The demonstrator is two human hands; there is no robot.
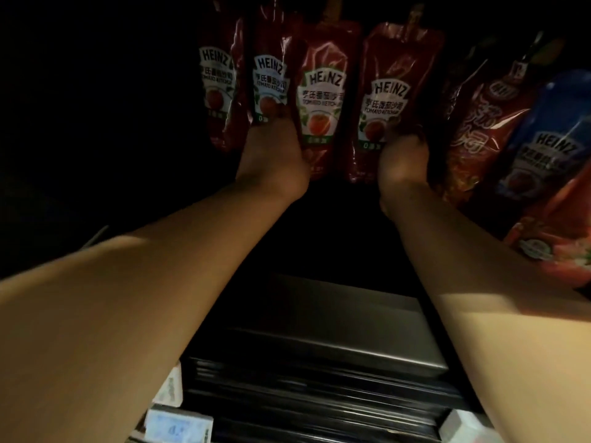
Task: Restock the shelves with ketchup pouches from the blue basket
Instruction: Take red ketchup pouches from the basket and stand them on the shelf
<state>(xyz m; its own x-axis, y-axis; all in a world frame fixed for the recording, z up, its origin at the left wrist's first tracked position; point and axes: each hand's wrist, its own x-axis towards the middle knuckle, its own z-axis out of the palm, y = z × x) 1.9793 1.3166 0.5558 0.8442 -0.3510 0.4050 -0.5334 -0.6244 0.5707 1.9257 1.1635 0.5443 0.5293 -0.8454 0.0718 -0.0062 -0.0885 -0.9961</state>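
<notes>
- Dark shelf bay, far part of scene; poorly lit, left third black, nothing legible there.
- Metal shelf below, near centre; bare grey deck, stepped dark front edges nearer the camera.
- Two bare forearms reaching far into the bay, covering much of near left and near right.
- Row of red Heinz ketchup pouches standing upright at far centre, spouts up, labels facing camera, packed side by side and overlapping.
- Leftmost pouch: partly behind its right neighbour.
- Second pouch: lower label covered by left hand; fingers curled against its lower front, thumb side hidden; gripped, as far as visible.
- Third pouch: between the two hands, base near left wrist; bottom left corner blocked by left hand.
- Fourth pouch: lower right corner gripped by right hand; fingers curled round the edge, tips hidden behind the film.
- Tilted red pouches, other brand, far right, leaning left toward fourth pouch; lower part blocked by right wrist.
- Blue Heinz pouch right of those, tilted alike.
- Pink-red pack at right edge, partly behind right forearm.
- Price tags on near left shelf edge; print blurred, unreadable.
- White tag corner near right.
</notes>
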